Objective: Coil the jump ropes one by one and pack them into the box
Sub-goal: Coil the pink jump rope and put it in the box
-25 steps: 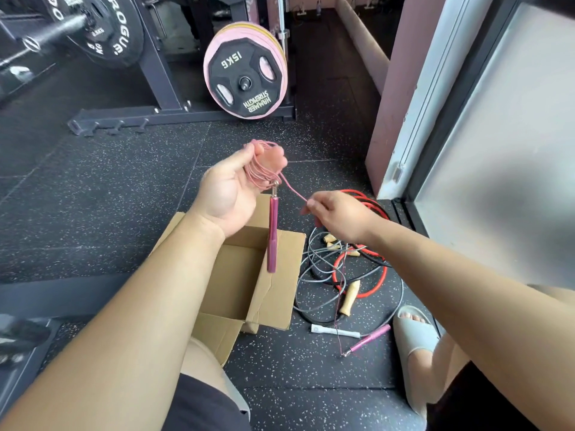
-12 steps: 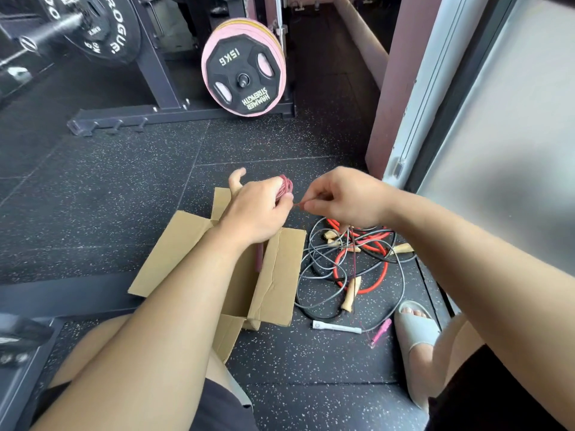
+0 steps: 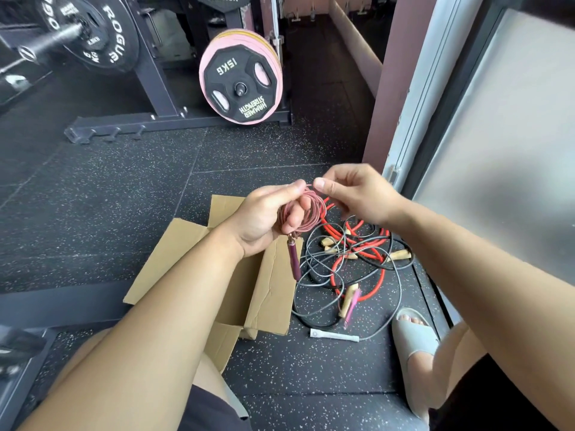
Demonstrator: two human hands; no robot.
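My left hand (image 3: pixel 264 217) grips a coil of thin pink jump rope (image 3: pixel 312 213) above the open cardboard box (image 3: pixel 273 293). One purple handle (image 3: pixel 293 259) dangles from the coil. My right hand (image 3: pixel 354 194) pinches the pink cord at the top of the coil, close to my left thumb. The rope's other pink handle (image 3: pixel 351 307) lies on the floor. To the right of the box sits a tangle of red rope (image 3: pixel 337 236) and grey rope (image 3: pixel 314 275) with wooden handles (image 3: pixel 399 255).
A white handle (image 3: pixel 334 335) lies on the rubber floor in front of the tangle. My sandalled foot (image 3: pixel 413 334) rests to the right of it. A rack with a 15 kg weight plate (image 3: pixel 241 82) stands behind. A wall and window frame (image 3: pixel 435 88) close the right side.
My left hand turned palm-in with the coil, first dropping, then rising a little. My right hand came up to the coil's top. The loose pink handle slid across the floor toward the tangle.
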